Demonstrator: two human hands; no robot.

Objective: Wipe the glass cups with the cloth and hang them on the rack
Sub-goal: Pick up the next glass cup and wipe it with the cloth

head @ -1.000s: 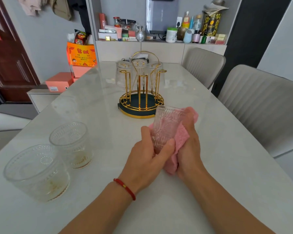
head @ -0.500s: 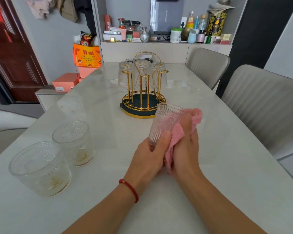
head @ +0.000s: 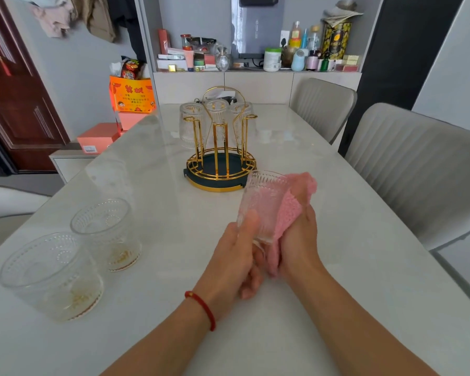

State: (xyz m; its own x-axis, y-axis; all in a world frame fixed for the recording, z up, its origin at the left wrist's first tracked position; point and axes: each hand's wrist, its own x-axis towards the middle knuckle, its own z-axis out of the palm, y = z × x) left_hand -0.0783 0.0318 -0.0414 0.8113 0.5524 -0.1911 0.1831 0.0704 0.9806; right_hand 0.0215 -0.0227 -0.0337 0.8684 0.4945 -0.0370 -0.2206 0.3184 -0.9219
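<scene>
My left hand (head: 235,253) grips a ribbed glass cup (head: 263,202) near its base, mouth tilted up and away from me. My right hand (head: 299,234) holds a pink cloth (head: 292,210) pressed against the cup's right side. Beyond them stands a gold wire rack (head: 220,164) on a dark round base, with three clear cups (head: 192,126) hung upside down on its far pegs. Two beaded glass cups stand upright at the left, the nearer one (head: 52,278) and the farther one (head: 106,232); both show brownish residue at the bottom.
The white marble table (head: 337,280) runs away from me. Two grey padded chairs (head: 418,169) line its right side. A shelf with bottles and jars (head: 269,58) sits behind the far end, and orange boxes (head: 101,137) stand on a low cabinet at the left.
The cup has turned a little in my hands, with my left thumb shifting along its side. The cloth stays pressed to the glass. My view has drifted slightly.
</scene>
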